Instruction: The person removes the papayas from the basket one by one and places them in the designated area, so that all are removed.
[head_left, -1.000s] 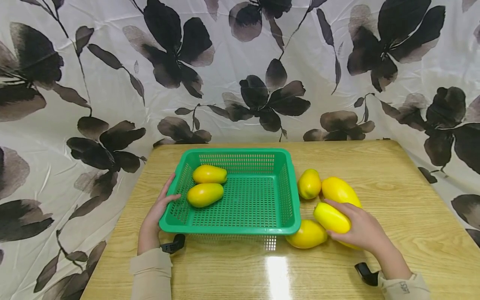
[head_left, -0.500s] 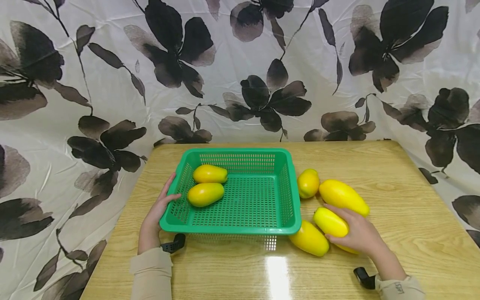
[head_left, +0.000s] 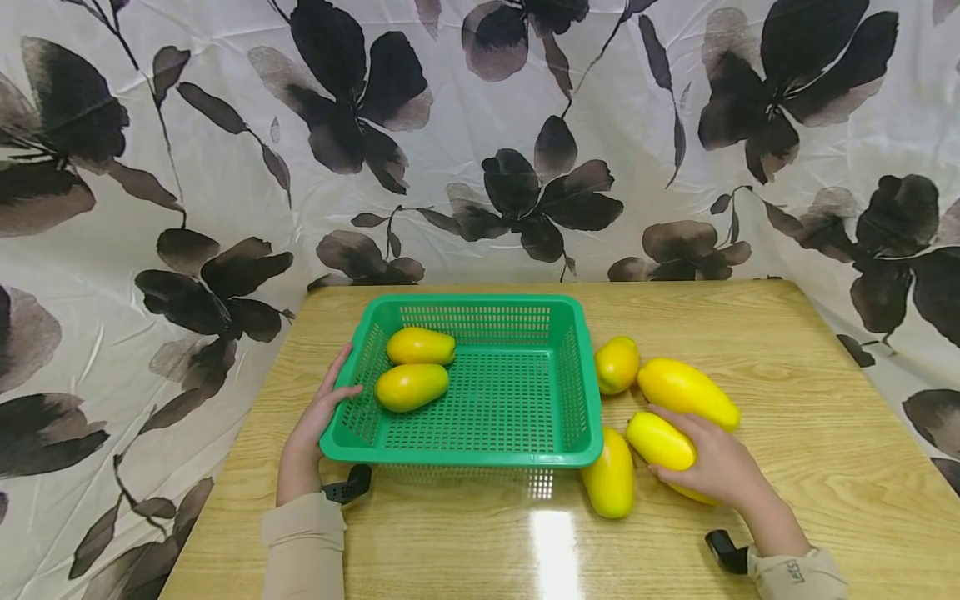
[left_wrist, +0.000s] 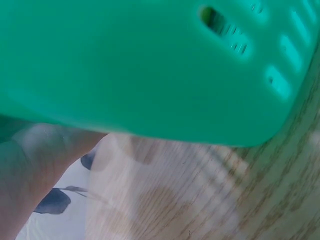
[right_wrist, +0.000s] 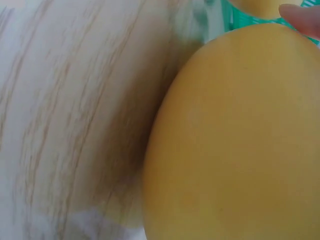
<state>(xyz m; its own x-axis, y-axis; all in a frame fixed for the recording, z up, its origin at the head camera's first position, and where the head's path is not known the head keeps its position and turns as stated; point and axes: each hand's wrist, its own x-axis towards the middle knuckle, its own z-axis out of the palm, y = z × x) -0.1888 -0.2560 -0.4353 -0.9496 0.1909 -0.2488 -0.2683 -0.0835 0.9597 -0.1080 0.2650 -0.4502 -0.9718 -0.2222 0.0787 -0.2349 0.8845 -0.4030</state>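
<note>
My left hand [head_left: 313, 425] holds the left side of a green plastic basket [head_left: 465, 457], thumb over the rim and fingers along the outer wall. Two yellow papayas, a rear one [head_left: 420, 346] and a front one [head_left: 411, 387], lie inside at the left. To the right of the basket, my right hand [head_left: 716, 460] grips a bright yellow papaya [head_left: 660, 440] between thumb and fingers. Another papaya [head_left: 696, 495] shows partly beneath that hand. In the right wrist view a large papaya [right_wrist: 235, 135] fills much of the frame, with a fingertip [right_wrist: 302, 20] above it.
More papayas lie around the right hand: one [head_left: 617, 365] beside the basket's right wall, one [head_left: 688, 393] behind the hand, one [head_left: 611, 475] at the basket's front right corner. The wooden table [head_left: 450, 542] ends at a floral cloth [head_left: 480, 125] behind.
The papaya by the basket's front right corner has swung from lying sideways to pointing toward me. The right hand has shifted slightly left with its papaya; the one behind it rolled right. Left hand unchanged.
</note>
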